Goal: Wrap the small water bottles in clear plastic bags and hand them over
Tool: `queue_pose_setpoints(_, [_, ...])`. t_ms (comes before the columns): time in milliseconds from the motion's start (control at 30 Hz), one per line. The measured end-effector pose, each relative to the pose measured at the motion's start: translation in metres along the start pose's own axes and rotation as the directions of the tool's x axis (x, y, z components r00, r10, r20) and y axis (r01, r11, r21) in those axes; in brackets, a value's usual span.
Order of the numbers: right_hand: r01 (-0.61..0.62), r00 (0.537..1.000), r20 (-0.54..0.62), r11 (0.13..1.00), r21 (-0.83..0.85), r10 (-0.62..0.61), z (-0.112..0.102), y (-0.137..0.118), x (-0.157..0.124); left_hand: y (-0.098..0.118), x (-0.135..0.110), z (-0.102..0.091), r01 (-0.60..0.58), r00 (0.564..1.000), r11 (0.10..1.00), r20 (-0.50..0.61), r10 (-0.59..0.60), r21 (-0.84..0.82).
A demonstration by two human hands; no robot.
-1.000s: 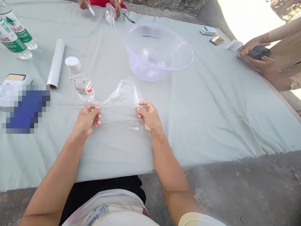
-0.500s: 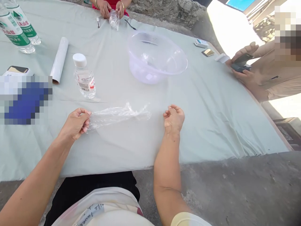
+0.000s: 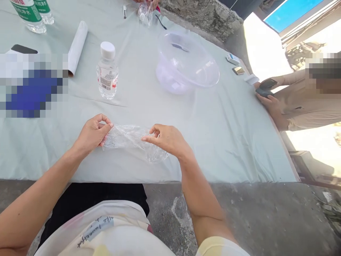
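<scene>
A crumpled strip of clear plastic film (image 3: 128, 137) stretches between my two hands, low over the cloth-covered table (image 3: 223, 142). My left hand (image 3: 94, 133) pinches its left end between thumb and fingers. At the other end, my right hand (image 3: 167, 138) has thumb and fingers drawn together on the film, and a loose, bunched part hangs below them. Beyond my left hand stands a small water bottle (image 3: 108, 76) with a white cap and a label.
A translucent purple basin (image 3: 176, 78) sits farther back. To the left are a white roll (image 3: 77, 49), large water bottles (image 3: 30, 16) and a blurred blue item (image 3: 32, 94). Another person's hands (image 3: 269, 92) hold a dark object at the right; someone opposite handles clear plastic (image 3: 145, 14).
My right hand has moved left and turned inward, from apart from the film onto its right part. My left hand keeps its pinch. The view has shifted.
</scene>
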State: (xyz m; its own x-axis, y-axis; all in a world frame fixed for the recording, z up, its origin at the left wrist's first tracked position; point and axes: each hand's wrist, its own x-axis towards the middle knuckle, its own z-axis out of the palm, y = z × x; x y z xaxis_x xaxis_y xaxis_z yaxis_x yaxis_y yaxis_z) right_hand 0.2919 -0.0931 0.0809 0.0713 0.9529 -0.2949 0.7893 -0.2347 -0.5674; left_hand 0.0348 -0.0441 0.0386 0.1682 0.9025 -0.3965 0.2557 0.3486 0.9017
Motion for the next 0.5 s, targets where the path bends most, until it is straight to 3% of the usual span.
queue_pose_setpoints(67, [0.027,0.997,0.075,0.999,-0.024,-0.025,0.001,0.002,-0.006,-0.003,-0.002,-0.003,-0.024,0.999,1.000,0.021,0.024,-0.007])
queue_pose_setpoints(133, [0.096,0.990,0.100,0.994,0.059,-0.102,-0.012,0.003,-0.018,-0.003,-0.010,-0.004,-0.044,0.997,0.999,0.062,0.045,-0.010])
queue_pose_setpoints(233, [0.190,0.982,-0.054,0.947,0.260,-0.183,-0.045,-0.005,-0.038,0.000,-0.034,0.001,-0.046,0.968,0.999,0.246,0.050,-0.024])
queue_pose_setpoints(267, [0.215,0.973,-0.143,0.932,0.292,-0.179,-0.055,-0.011,-0.042,0.002,-0.045,0.006,-0.037,0.938,0.998,0.344,0.050,-0.044])
queue_pose_setpoints(333, [0.252,0.934,-0.318,0.929,0.270,-0.160,-0.068,-0.027,-0.041,0.003,-0.064,0.018,-0.007,0.828,0.994,0.557,0.067,-0.109])
queue_pose_setpoints(400, [0.261,0.899,-0.399,0.953,0.155,-0.181,-0.066,-0.045,-0.025,0.001,-0.076,0.028,0.010,0.728,0.988,0.678,0.098,-0.154])
queue_pose_setpoints(433, [0.260,0.897,-0.388,0.962,0.079,-0.211,-0.060,-0.053,-0.011,-0.001,-0.078,0.031,-0.007,0.729,0.988,0.675,0.110,-0.153])
queue_pose_setpoints(500, [0.286,0.915,-0.278,0.956,-0.065,-0.293,-0.039,-0.063,0.026,-0.005,-0.075,0.031,-0.105,0.828,0.992,0.547,0.123,-0.064])
